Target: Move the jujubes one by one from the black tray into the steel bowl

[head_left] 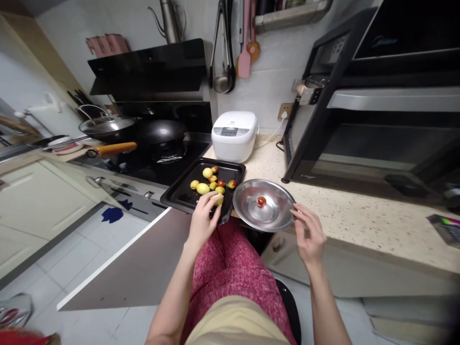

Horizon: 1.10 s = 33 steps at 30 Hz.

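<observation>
My left hand [204, 218] is over the near side of a black baking tray [185, 197], its fingers closed round a small yellow-green fruit [218, 198]. Several other small fruits lie on the tray, such as a yellow one [203, 189] and a reddish-brown jujube-like one [221, 183]. To the right, a shallow stainless steel bowl [246, 203] stands near the counter's front edge. Inside it is a single red-brown fruit [261, 201]. My right hand [309, 235] grips the bowl's right rim between fingers and thumb.
A white rice cooker [233, 136] stands behind the tray. On the left stove are a wok [161, 132] and a lidded pan [108, 125]. A large black oven [377, 148] takes up the right side. Below the tray, a cabinet door [143, 268] hangs open.
</observation>
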### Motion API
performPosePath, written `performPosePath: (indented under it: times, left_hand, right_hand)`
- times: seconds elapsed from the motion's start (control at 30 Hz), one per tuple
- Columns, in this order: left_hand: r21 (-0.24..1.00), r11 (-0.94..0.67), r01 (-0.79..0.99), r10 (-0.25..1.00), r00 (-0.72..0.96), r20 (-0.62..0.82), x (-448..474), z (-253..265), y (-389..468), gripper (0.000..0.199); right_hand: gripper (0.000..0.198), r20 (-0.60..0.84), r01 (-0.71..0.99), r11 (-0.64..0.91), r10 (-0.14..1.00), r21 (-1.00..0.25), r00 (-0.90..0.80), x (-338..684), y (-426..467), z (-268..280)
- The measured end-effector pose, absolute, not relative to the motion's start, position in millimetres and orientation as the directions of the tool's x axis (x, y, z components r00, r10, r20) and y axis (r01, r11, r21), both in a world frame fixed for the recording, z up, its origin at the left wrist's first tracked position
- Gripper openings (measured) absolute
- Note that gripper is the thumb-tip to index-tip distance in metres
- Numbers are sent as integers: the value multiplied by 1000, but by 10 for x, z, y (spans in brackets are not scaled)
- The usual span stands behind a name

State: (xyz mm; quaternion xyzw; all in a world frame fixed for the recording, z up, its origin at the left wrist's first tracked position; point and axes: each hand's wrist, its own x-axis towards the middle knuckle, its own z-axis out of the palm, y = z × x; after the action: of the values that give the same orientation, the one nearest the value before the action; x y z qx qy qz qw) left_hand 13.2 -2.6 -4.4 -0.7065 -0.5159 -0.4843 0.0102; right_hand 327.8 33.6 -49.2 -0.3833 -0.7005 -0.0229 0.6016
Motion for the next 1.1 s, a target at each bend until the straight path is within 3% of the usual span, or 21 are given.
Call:
performPosePath:
  times: [0.13,0.37,0.5,0.77,0.87,1.0,1.1]
  left_hand:
    - [481,-458,748,788,90,610,-142,130,349,25]
    - [347,-527,776,837,403,369,-89,256,1223,33]
    - [279,-530,801,843,462,275,75,259,1379,29]
    - [249,-469,848,875,408,260,146,313,1327,22]
    - [253,-440,862,877,350,330,161,393,1249,18]
    - [317,-488,813,826,312,470,301,552,1016,21]
    - [381,-555,740,811,379,445,469,616,817,19]
  right_hand:
    - [36,887,616,689,461,-382,35,3037,51,-626]
    - [51,879,581,721,476,-378,-20,2825,-148,-617]
    - [53,874,575,721,486,-388,-20,2862,-102,-592]
    - [40,845,530,710,534,-463,23,2824,-90,-575]
    - [34,844,523,712,536,-469,28,2816,-87,-576]
    - [29,845,510,720,534,-472,29,2833,-85,-572]
    - [27,839,501,721,543,-478,20,2855,-100,-570]
